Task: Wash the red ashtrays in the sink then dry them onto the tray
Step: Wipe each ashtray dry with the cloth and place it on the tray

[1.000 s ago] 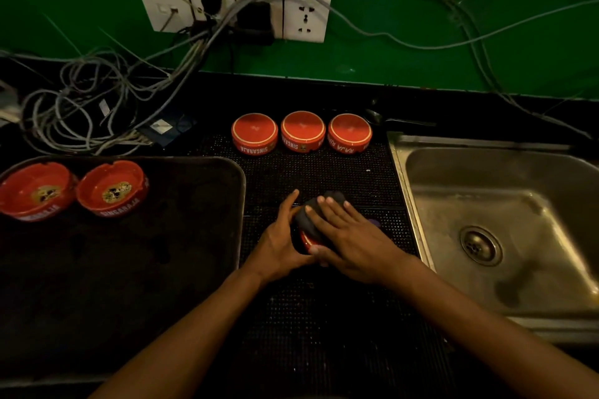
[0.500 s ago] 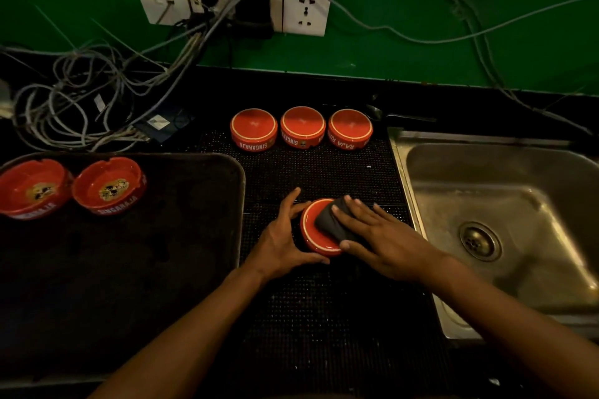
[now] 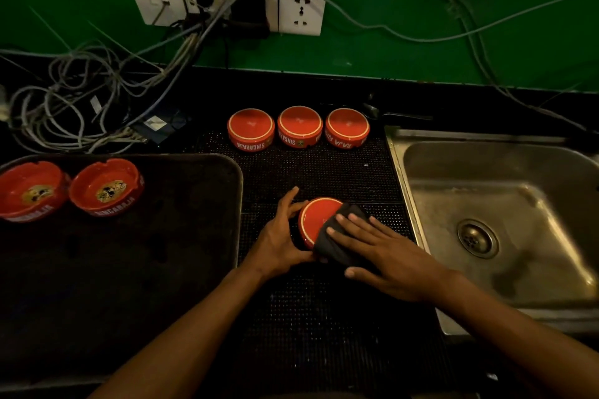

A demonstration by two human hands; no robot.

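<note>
Left hand (image 3: 281, 238) gripping upturned ashtray (image 3: 319, 220), right hand (image 3: 387, 253) flat on dark cloth (image 3: 337, 241), seemingly slid rightward since.

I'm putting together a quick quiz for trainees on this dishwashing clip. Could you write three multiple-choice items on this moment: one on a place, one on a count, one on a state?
1. Where do the two upright ashtrays stand?
A. In the sink
B. On the tray at the left
C. Against the wall sockets

2. How many ashtrays sit upside down in the row at the back of the mat?
A. Three
B. One
C. Five

3. What is the right hand doing?
A. Hanging idle over the sink
B. Pressing a dark cloth on the upturned ashtray
C. Lifting the tray

Answers: 1 B, the two upright ashtrays stand at the far left of the tray. 2 A, three ashtrays stand base up in a row. 3 B, the right hand lies with straight fingers on the dark cloth over the ashtray, which the left hand steadies.
</note>
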